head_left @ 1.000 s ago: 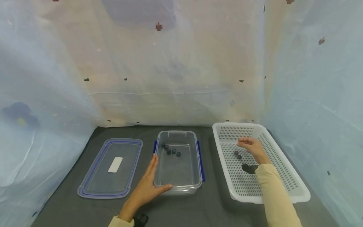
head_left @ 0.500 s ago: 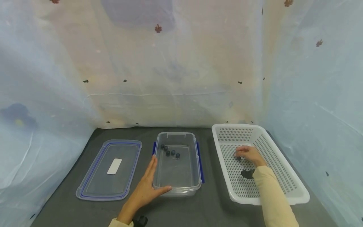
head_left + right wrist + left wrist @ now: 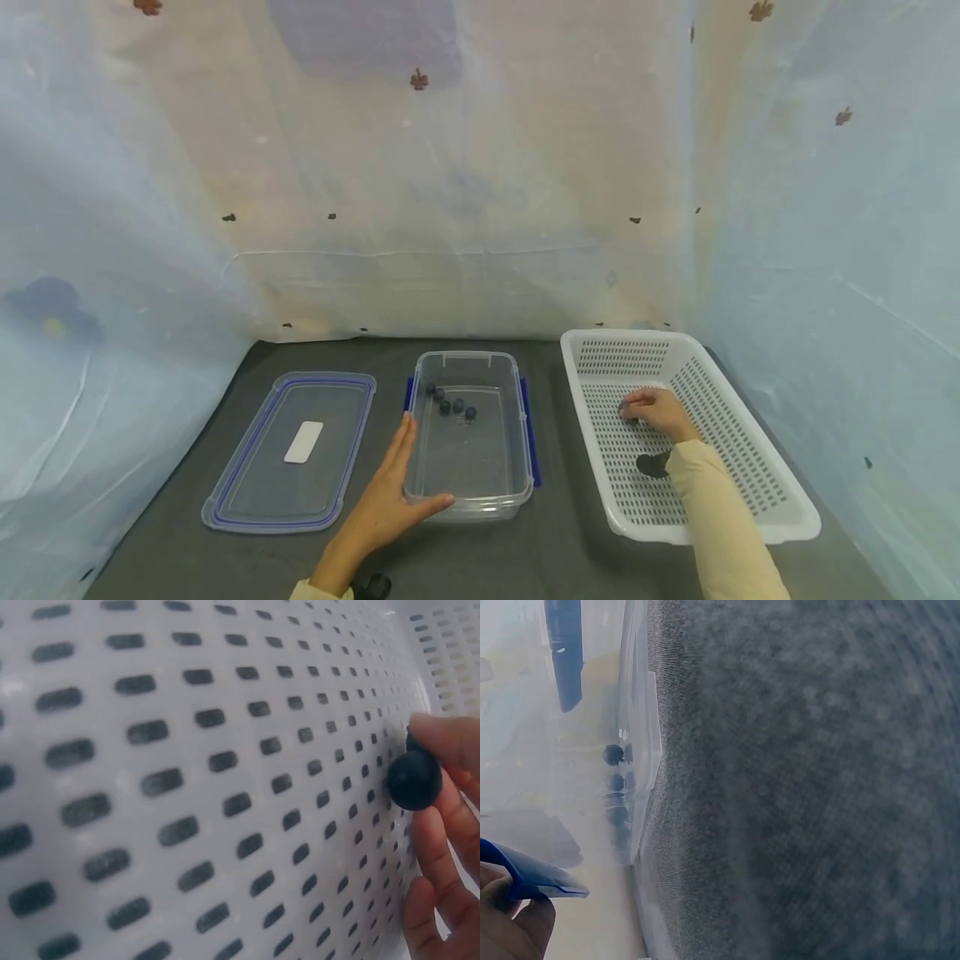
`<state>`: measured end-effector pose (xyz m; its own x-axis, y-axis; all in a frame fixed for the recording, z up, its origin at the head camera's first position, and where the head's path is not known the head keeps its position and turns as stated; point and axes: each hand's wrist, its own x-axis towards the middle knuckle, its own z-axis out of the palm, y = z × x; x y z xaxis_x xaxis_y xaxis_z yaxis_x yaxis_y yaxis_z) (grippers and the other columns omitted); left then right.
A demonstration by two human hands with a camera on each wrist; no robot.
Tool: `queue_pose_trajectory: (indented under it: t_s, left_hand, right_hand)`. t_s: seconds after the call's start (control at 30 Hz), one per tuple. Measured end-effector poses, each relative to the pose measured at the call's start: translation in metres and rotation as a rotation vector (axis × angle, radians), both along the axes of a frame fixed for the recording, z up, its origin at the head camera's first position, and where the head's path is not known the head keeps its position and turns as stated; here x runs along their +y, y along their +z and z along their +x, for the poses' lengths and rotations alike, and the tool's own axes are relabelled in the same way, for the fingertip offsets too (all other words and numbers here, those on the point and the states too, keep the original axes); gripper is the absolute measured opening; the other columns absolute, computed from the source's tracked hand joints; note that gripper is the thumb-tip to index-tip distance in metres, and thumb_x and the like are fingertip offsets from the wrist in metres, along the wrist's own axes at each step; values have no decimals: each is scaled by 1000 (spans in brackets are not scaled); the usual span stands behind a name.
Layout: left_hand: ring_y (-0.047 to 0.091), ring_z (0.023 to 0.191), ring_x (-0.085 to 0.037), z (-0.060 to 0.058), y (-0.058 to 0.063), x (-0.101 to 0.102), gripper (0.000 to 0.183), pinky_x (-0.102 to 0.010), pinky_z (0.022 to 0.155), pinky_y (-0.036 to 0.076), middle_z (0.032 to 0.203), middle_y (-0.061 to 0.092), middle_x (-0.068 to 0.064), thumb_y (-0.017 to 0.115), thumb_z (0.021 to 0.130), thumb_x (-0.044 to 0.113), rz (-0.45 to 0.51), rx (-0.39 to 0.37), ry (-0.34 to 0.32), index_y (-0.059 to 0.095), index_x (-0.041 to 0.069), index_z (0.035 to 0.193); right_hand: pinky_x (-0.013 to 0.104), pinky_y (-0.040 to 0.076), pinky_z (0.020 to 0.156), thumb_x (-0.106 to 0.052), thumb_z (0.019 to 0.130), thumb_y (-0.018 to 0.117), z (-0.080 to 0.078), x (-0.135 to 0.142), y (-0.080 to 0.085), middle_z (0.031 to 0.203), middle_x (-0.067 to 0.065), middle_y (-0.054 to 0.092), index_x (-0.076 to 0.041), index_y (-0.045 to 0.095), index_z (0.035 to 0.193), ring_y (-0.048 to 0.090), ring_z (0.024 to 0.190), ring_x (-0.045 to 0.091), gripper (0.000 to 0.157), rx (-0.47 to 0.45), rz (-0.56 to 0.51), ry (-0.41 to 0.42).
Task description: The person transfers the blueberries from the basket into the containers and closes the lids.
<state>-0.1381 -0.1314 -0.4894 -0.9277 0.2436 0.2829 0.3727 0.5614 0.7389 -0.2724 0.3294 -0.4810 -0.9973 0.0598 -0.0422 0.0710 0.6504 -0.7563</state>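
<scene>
My left hand point(image 3: 386, 502) rests at the near left corner of a clear plastic container point(image 3: 472, 467), fingers straight along its left side and thumb over its front rim. In the left wrist view its fingers point(image 3: 536, 922) touch a blue side latch point(image 3: 540, 877). Several blueberries point(image 3: 458, 406) lie in the container's far left part. Inside a white perforated basket point(image 3: 600, 492), my right hand point(image 3: 662, 412) pinches a blueberry, mostly hidden by its fingers. Another blueberry point(image 3: 415, 780) sits right beside these fingers on the basket floor.
A clear lid point(image 3: 300, 492) with a blue seal and a white label point(image 3: 303, 442) lies flat left of the container. Dark cloth point(image 3: 558, 550) covers the table. Printed sheeting point(image 3: 480, 183) hangs behind and on both sides.
My right hand has come down toward the two blueberries in the basket, and its fingers have closed on one. The left hand has stayed at the container.
</scene>
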Motion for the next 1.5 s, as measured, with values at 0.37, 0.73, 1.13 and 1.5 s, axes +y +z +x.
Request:
queue_pose_trajectory:
  t_s: [0.37, 0.73, 1.13, 1.5]
  left_hand:
    - [15, 142, -36, 1, 0, 0, 117, -62, 106, 24, 162, 3, -9, 76, 74, 60, -5, 21, -6, 10, 8, 156]
    - [15, 142, -36, 1, -1, 0, 117, -61, 106, 24, 162, 3, -9, 76, 75, 60, -12, 17, -11, 7, 13, 157]
    - [15, 142, -35, 0, -1, -1, 117, -62, 105, 25, 162, 2, -8, 75, 75, 60, -15, 14, -6, 6, 15, 157]
    - [15, 142, -36, 1, 0, 0, 116, -63, 104, 26, 162, 2, -7, 75, 74, 60, -6, 5, -6, 7, 16, 157]
  right_hand:
    - [52, 43, 90, -13, 85, 74, 1, 3, 7, 109, 22, 66, 7, 66, 109, 58, 104, 37, 32, 50, -24, -40]
    - [55, 37, 100, -23, 92, 68, -1, -4, 36, 127, 27, 57, 8, 58, 123, 48, 119, 41, 45, 80, -118, -70]
    - [42, 42, 95, -28, 90, 72, 12, -24, 88, 108, 7, 66, 5, 60, 122, 56, 94, 6, 47, 212, -221, -69]
    - [31, 42, 93, -25, 89, 73, 27, -74, 127, 104, -2, 63, 3, 60, 124, 55, 102, 12, 47, 248, -362, 67]
